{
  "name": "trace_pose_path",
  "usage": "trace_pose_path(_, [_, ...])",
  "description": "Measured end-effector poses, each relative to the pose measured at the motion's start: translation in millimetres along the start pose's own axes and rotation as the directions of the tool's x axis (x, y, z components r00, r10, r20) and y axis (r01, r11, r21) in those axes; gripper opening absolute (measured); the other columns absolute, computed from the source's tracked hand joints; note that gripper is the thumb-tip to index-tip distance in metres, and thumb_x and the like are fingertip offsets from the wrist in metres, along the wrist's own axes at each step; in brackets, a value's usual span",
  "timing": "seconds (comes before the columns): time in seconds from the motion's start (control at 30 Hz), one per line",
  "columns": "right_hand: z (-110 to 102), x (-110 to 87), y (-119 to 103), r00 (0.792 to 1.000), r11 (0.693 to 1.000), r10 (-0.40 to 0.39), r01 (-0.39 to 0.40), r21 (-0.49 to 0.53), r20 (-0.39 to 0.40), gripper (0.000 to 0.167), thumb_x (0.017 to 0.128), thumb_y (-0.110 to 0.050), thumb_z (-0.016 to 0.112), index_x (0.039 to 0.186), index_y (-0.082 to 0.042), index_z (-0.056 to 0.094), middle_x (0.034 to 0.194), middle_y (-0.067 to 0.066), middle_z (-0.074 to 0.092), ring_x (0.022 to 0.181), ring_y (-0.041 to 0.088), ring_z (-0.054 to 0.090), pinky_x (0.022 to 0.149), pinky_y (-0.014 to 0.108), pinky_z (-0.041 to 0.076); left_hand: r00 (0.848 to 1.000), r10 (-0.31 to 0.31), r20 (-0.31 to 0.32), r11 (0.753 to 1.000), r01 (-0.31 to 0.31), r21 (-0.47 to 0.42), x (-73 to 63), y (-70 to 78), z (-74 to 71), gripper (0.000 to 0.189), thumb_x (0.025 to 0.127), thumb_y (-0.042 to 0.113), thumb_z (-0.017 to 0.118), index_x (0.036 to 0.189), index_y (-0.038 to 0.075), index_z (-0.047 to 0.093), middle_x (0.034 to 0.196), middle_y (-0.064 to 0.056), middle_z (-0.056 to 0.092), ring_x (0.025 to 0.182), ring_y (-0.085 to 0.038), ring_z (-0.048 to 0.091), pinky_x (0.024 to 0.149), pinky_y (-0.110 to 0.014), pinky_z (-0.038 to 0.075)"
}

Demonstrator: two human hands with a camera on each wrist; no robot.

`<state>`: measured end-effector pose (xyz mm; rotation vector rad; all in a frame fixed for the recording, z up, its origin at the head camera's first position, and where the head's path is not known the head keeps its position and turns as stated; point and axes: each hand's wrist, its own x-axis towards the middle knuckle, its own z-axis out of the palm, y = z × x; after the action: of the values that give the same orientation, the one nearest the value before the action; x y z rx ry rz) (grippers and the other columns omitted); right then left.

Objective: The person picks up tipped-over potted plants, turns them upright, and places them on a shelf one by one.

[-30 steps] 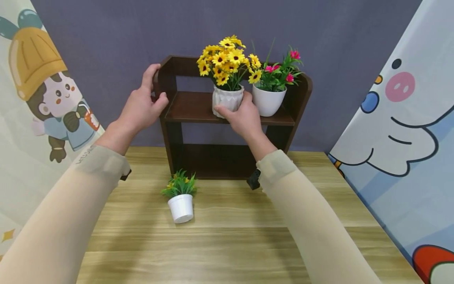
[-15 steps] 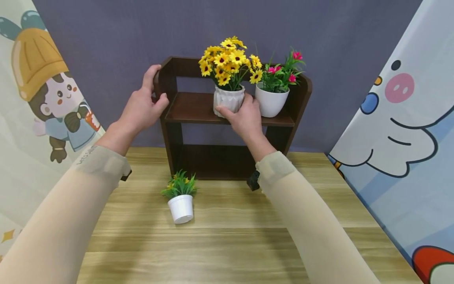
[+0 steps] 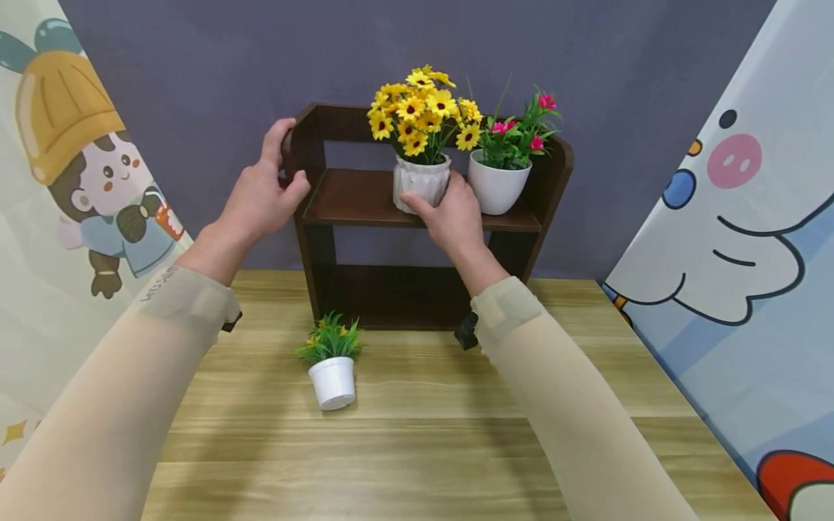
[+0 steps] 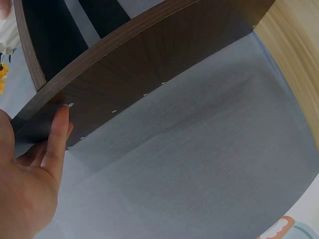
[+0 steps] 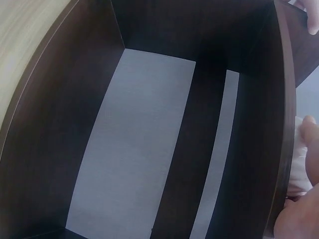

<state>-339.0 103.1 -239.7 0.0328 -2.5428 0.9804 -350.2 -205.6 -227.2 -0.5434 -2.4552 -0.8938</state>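
Observation:
In the head view a dark brown two-tier shelf (image 3: pixel 352 189) stands on the table. My right hand (image 3: pixel 454 221) grips a white fluted pot (image 3: pixel 417 182) of yellow flowers (image 3: pixel 420 116) on its upper board, thumb in front and fingers around the right side. Close on the right of that hand stands a smooth white pot (image 3: pixel 498 187) with pink flowers. My left hand (image 3: pixel 257 199) holds the shelf's left side panel, thumb at the front edge. In the left wrist view its fingers (image 4: pixel 59 134) touch the panel's outer face (image 4: pixel 124 79).
A small white pot (image 3: pixel 333 383) with a green plant sits on the wooden table (image 3: pixel 417 449), in front of the shelf's left end. Behind the shelf hangs a grey-blue cloth (image 3: pixel 247 65). Cartoon-printed cloths flank the table on both sides.
The pot of yellow flowers has shifted slightly right with my right hand. The pink-flower pot has also moved a little right. My left hand stays at the shelf's side panel.

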Motion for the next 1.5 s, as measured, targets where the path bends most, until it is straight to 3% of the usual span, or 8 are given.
trace_pose_path(0.33, [3,-1.2,3,1.000,1.000,-0.002,0.002,0.007,-0.003,0.102,0.097,-0.063,0.076,0.168,-0.003,0.035,0.164,0.020,0.050,0.151,0.035,0.050,0.125,0.050,0.043,1.000,0.011,-0.013,1.000,-0.011,0.001,-1.4,-1.0,1.6,0.074,0.109,0.034,0.047,0.173,0.041,0.012,0.124,-0.021,0.073,0.087,-0.037,0.069,0.065,-0.041,0.046])
trace_pose_path(0.6, [-2,-11.3,10,0.998,0.996,-0.049,0.052,0.072,-0.043,0.096,0.096,-0.058,0.080,0.164,-0.003,0.041,0.159,0.018,0.054,0.146,0.033,0.054,0.121,0.050,0.047,1.000,0.016,0.004,1.000,-0.016,0.009,-2.7,2.6,2.2,0.074,0.110,0.036,0.046,0.174,0.041,0.009,0.107,-0.019,0.069,0.068,-0.031,0.059,0.056,-0.040,0.042])
trace_pose_path(0.9, [-12,-38.2,16,0.995,0.957,-0.098,0.098,0.273,-0.014,0.102,0.098,-0.046,0.082,0.172,-0.001,0.028,0.172,0.019,0.040,0.159,0.030,0.046,0.127,0.041,0.043,1.000,0.027,-0.016,1.000,-0.027,0.011,-1.1,3.4,-0.2,0.073,0.109,0.034,0.046,0.174,0.038,0.012,0.118,-0.019,0.071,0.075,-0.035,0.063,0.060,-0.039,0.045])
trace_pose_path(1.1, [-17,-60.8,24,0.987,0.939,-0.162,0.155,0.307,-0.005,0.084,0.098,-0.040,0.084,0.163,-0.003,0.044,0.162,0.015,0.052,0.151,0.028,0.054,0.125,0.043,0.046,1.000,0.025,-0.018,1.000,-0.025,0.014,-1.5,0.7,0.3,0.073,0.109,0.034,0.046,0.174,0.039,0.011,0.115,-0.019,0.070,0.073,-0.035,0.061,0.059,-0.039,0.044])
trace_pose_path(1.27, [-20,-81.4,35,0.971,0.917,-0.232,0.201,0.345,0.050,0.070,0.098,-0.035,0.084,0.154,-0.006,0.053,0.151,0.010,0.059,0.140,0.026,0.060,0.120,0.047,0.050,0.999,0.025,-0.019,1.000,-0.025,0.017,-0.7,-0.1,0.3,0.074,0.109,0.035,0.046,0.174,0.041,0.011,0.116,-0.018,0.070,0.072,-0.033,0.060,0.060,-0.039,0.043])
trace_pose_path(1.5, [-17,-109.2,55,0.946,0.896,-0.265,0.170,0.411,0.187,0.066,0.099,-0.031,0.083,0.154,-0.011,0.052,0.148,0.005,0.061,0.137,0.025,0.061,0.118,0.049,0.050,1.000,0.017,-0.019,1.000,-0.017,0.015,-1.5,-0.4,0.8,0.073,0.109,0.035,0.046,0.174,0.040,0.011,0.113,-0.020,0.070,0.074,-0.036,0.061,0.060,-0.041,0.044])
